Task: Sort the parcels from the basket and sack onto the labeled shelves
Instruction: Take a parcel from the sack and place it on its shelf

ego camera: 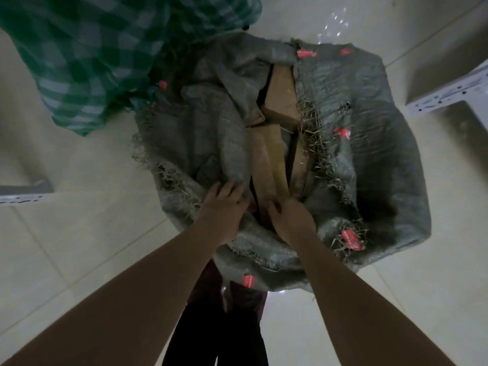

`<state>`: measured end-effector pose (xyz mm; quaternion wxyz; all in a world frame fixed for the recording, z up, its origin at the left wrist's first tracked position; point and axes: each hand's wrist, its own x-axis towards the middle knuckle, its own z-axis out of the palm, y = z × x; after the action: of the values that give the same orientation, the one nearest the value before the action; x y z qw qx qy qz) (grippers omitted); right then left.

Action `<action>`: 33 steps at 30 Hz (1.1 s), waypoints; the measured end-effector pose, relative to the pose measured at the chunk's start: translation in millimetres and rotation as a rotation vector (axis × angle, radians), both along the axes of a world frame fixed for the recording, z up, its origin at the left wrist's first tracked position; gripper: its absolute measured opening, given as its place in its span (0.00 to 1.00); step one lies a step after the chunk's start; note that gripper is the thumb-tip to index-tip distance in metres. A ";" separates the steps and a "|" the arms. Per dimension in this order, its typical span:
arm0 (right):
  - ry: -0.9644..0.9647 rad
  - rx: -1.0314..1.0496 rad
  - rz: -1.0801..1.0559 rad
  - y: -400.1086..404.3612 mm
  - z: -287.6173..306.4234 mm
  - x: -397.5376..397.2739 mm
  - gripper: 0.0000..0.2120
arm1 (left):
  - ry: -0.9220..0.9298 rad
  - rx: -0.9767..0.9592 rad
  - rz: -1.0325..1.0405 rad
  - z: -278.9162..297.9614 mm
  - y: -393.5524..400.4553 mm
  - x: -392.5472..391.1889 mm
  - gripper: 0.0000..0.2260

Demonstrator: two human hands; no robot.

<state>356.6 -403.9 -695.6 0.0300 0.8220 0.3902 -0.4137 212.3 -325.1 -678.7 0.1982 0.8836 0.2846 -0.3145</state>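
A grey woven sack (369, 159) with frayed edges and red tags stands open on the tiled floor below me. Several brown paper-wrapped parcels lie inside it; a long flat one (269, 159) points toward me, another (281, 101) sits behind it. My left hand (224, 207) lies on the sack's near left fold with its fingers spread over the cloth. My right hand (287, 215) grips the near end of the long parcel, fingers curled round its edge. The parcels' lower parts are hidden by the sack.
A green checked bag (92, 48) stands at the upper left, touching the sack. White metal shelf legs (449, 99) are at the right and another shelf edge (23, 192) at the left. My legs (219, 326) stand just behind the sack.
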 end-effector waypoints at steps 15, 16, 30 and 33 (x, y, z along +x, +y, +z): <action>0.058 -0.107 -0.240 46.5 -44.9 1.8 0.55 | 0.089 -0.155 0.102 -19.5 30.0 -1.1 0.22; 0.056 -0.116 -0.245 47.3 -40.6 5.3 0.55 | 0.100 -0.156 0.112 -18.3 32.0 -2.1 0.21; 0.289 0.157 -0.653 -14.4 42.8 16.9 0.59 | -0.402 -0.576 0.907 64.2 67.5 65.4 0.44; 0.348 0.189 -0.721 -30.1 51.5 10.5 0.61 | -0.386 -0.625 0.802 75.1 75.0 90.5 0.40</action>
<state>367.1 -434.0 -644.1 -0.2587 0.8231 0.1127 -0.4929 302.9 -250.1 -603.6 0.6047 0.6462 0.4509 -0.1159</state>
